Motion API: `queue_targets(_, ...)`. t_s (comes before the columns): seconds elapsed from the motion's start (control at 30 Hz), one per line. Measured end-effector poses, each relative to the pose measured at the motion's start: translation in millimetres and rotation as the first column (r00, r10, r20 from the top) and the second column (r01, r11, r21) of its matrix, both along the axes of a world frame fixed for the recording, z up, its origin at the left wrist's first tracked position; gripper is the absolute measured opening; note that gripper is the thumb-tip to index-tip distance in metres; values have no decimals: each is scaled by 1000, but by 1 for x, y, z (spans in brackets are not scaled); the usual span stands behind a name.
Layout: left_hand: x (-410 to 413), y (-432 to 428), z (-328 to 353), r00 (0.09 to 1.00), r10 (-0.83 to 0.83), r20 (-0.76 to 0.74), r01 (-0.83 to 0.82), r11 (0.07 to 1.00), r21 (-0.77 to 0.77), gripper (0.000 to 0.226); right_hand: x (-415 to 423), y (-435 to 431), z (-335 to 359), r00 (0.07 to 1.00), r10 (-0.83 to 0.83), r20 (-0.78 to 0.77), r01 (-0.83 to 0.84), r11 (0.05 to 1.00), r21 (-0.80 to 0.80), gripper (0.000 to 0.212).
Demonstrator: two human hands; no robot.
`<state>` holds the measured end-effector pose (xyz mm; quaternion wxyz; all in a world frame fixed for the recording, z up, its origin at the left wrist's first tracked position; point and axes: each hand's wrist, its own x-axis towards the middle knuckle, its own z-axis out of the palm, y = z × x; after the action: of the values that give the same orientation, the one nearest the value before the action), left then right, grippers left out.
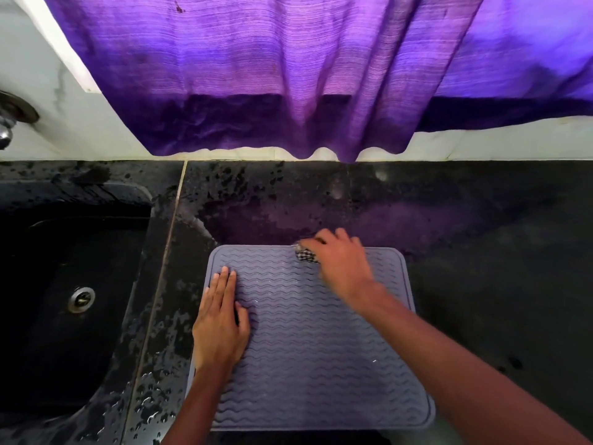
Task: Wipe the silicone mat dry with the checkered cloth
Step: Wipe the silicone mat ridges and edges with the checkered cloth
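Left of silicone mat (314,348), wet counter (160,316), black sink (48,332); beyond, purple curtain (256,75).

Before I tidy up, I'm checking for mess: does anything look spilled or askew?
Yes: water droplets are spattered over the black counter between the sink and the silicone mat. The mat itself lies flat and square.

Right hand (340,261) is blurry and covers most of the checkered cloth (305,253), only a scrap pokes out. Tap (6,130) at far left gets cut by the edge, sink (64,284) too. Left forearm (199,403) hides the silicone mat (314,332)'s near-left corner.
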<state>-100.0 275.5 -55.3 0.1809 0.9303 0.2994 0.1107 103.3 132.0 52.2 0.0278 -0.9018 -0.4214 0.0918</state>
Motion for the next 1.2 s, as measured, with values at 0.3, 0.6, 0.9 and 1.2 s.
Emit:
queue_targets(0.3,0,-2,0,999,33,0,-33,999,-4,67,17,-44,-24,986,39,163,-22,994,-104,57)
queue_targets(0.6,3,-4,6,998,56,-28,-56,998,-1,69,55,-111,-8,973,17,228,42,968,-248,56)
queue_targets(0.9,1,-4,2,999,41,-8,-41,999,20,69,71,-136,10,985,-127,113,159,924,-348,45)
queue_targets(1.2,74,-73,20,955,-251,156,241,967,77,55,75,-135,16,935,-321,-147,297,940,-167,36)
